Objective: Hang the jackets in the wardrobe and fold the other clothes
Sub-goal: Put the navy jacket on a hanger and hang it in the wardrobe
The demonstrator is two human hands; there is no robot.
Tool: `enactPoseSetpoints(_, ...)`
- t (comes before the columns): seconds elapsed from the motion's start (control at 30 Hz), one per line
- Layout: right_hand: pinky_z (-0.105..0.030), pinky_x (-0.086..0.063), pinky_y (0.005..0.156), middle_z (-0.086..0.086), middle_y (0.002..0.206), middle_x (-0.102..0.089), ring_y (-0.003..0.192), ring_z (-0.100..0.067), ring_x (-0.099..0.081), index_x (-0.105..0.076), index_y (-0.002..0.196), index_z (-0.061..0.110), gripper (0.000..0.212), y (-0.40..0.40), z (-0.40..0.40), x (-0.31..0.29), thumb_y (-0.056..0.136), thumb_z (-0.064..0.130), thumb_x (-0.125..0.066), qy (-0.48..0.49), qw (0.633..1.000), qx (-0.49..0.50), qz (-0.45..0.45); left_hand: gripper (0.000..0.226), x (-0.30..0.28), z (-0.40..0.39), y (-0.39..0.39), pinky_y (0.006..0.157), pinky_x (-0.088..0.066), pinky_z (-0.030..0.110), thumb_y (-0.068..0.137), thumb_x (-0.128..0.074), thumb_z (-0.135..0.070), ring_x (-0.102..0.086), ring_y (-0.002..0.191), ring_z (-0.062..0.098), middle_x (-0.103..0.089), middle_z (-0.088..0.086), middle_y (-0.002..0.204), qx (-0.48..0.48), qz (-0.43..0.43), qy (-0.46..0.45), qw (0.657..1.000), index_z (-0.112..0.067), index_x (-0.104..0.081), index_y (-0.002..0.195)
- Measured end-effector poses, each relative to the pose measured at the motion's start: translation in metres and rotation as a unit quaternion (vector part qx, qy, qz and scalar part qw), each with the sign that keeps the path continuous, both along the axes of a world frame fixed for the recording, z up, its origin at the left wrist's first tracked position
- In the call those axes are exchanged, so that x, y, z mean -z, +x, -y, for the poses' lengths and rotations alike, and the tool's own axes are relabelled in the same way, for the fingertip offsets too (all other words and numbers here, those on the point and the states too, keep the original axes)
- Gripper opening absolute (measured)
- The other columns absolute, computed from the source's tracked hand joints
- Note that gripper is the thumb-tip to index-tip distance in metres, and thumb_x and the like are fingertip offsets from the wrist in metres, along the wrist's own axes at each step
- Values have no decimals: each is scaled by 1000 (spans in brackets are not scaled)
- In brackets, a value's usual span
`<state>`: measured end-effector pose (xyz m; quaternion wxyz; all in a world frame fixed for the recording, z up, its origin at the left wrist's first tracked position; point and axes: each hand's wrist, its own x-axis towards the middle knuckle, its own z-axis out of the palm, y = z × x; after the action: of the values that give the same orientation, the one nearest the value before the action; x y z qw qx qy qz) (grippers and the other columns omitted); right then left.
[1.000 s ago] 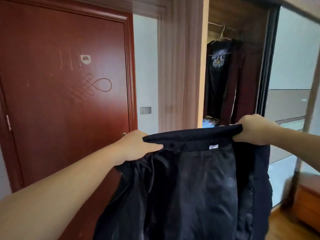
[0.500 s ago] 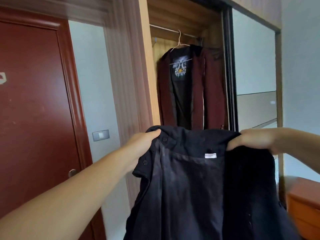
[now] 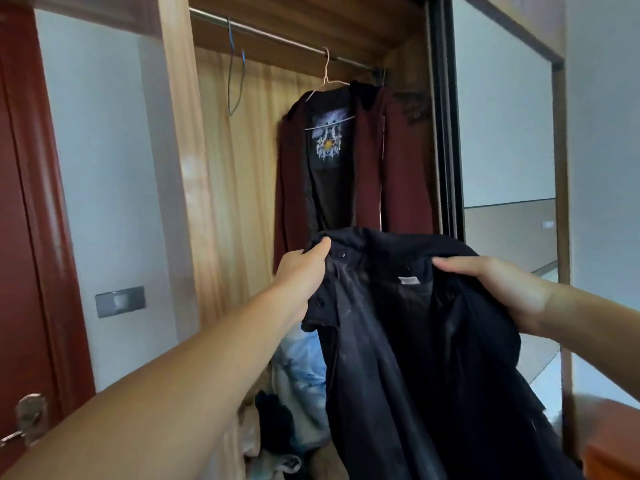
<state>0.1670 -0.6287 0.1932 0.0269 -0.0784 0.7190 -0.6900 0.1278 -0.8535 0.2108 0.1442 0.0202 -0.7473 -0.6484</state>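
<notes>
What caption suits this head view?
Both hands, left hand and right hand, hold black jacket before wardrobe rail.

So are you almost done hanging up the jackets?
Not yet. One maroon jacket already hangs on the rail. The left hand and right hand hold the black jacket by its collar, with no hanger in it yet. A pile of clothes on the wardrobe floor looks unfolded.

A dark red door [image 3: 20, 237] with a metal handle [image 3: 27, 415] is seen at the left. A grey wall switch [image 3: 120, 301] is mounted on the white wall [image 3: 100, 168] beside it. Daylight is reflected in a mirrored sliding panel [image 3: 502, 133].
</notes>
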Motion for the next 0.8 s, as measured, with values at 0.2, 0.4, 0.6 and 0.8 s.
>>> enactPoseSetpoints(0.2, -38, -55, 81, -14, 95, -75, 81, -29, -72, -76, 97, 9, 30, -103, -5, -22, 88, 33, -61, -50, 994, 70, -69, 39, -18, -12, -88, 87, -42, 36, 94, -51, -54, -51, 96, 22, -57, -6, 95, -24, -50, 0, 998, -22, -54, 117)
enactPoseSetpoints(0.4, -39, -57, 83, -10, 95, -76, 88, -28, -72, -73, 103, 14, 28, -201, -6, -66, 88, 34, -62, -97, 980, 95, -145, 59, -29, -17, -176, 93, -37, 37, 94, -52, -55, -48, 122, 25, -50, 1, 139, -18, -53, 32, 998, -19, -46, 141)
enactPoseSetpoints(0.6, -37, -57, 81, -8, 93, -76, 86, -25, -72, -71, 107, 12, 30, -277, 3, -91, 88, 34, -64, -116, 972, 73, -190, 82, -37, -21, -242, 108, -38, 50, 73, -59, -76, -51, 127, 26, -52, -4, 142, -35, -63, 95, 993, -29, -49, 140)
enactPoseSetpoints(0.8, -20, -52, 43, 0, 59, -72, 49, -13, -68, -69, 82, 11, 20, -343, 9, -101, 90, 29, -63, -125, 973, -13, -193, 44, -66, -15, -256, 85, -53, 39, 97, -43, -56, -64, 99, 26, -68, 3, 111, -111, -105, 111, 982, -22, -62, 116)
